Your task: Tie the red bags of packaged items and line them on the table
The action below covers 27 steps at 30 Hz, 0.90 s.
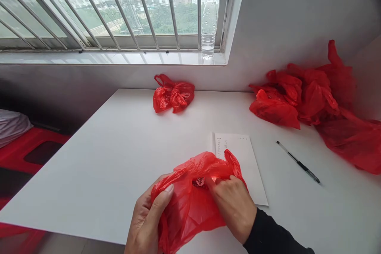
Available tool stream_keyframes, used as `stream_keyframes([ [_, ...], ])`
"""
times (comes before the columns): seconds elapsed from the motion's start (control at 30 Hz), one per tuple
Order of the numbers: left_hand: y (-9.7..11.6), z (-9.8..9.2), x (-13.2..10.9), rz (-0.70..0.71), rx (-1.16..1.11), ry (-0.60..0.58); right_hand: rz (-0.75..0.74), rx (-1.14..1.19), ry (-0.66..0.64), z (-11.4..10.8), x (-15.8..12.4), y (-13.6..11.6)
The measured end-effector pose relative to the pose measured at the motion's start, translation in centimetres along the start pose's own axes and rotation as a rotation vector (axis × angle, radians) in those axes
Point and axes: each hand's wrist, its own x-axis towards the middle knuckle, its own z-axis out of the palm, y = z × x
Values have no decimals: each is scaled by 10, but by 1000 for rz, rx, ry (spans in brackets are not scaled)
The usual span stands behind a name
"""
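Observation:
A thin red plastic bag [190, 218] hangs between my two hands above the front of the table, its mouth partly spread. My left hand [149, 214] is closed round the bag's left edge, thumb on the near side. My right hand [233, 204], in a black sleeve, reaches into the mouth with its fingers bent; their tips are hidden, and so is whatever they may hold. Inside the opening shows a dark item with a round pale label [200, 181] bearing a printed character. The rest of the contents is covered by the red plastic.
Behind the bag lies an open notebook [248, 174] with handwriting, partly covered. A black pen [298, 162] rests right of it. A tied red bag [175, 94] sits at the table's back edge; several more red bags [315, 95] are heaped at right. A clear bottle [209, 27] stands on the windowsill.

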Motion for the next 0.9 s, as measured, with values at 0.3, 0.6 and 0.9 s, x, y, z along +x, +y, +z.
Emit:
stream_keyframes([
  [0.3,1,5,-3,-9,-15,81,10,11,14,-3,-1,-3],
  [0.6,-4,-1,2,6,-37,6,-30,28,161,15,5,-2],
  [0.9,1,6,-6,-42,-44,39,-87,81,195,2,17,-16],
])
